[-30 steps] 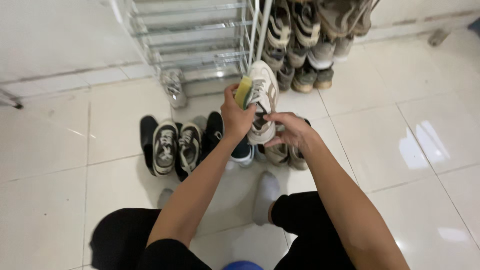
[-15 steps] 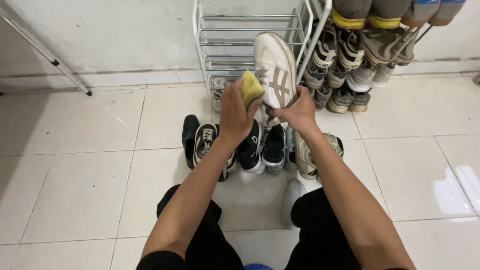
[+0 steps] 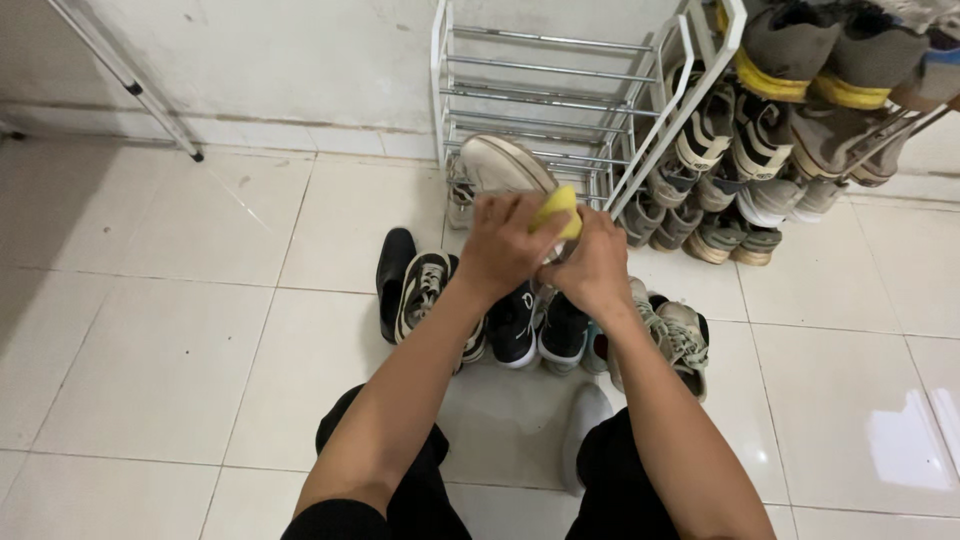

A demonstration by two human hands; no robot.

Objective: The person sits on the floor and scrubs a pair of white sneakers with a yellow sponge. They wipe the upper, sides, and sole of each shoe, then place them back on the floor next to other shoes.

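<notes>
White floor tiles [image 3: 150, 330] carry a metal shoe rack [image 3: 540, 90] and a row of shoes [image 3: 480, 310]. Above them, the right hand [image 3: 598, 268] steadies a white sneaker [image 3: 498, 165], grip closed around it, so the left hand [image 3: 508, 245], pinching a yellow sponge [image 3: 556, 210], can press against it.

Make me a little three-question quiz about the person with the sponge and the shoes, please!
1. True or false: the left hand presses a yellow foam sponge against the white lace-up sneaker.
2. Which hand steadies the sneaker from the side: the left, or the right hand?
3. Where does the empty white wire shoe rack stand? A) beside the crowded rack of worn shoes B) on the person's lap

Key: 1 true; 2 right; 3 A
</notes>
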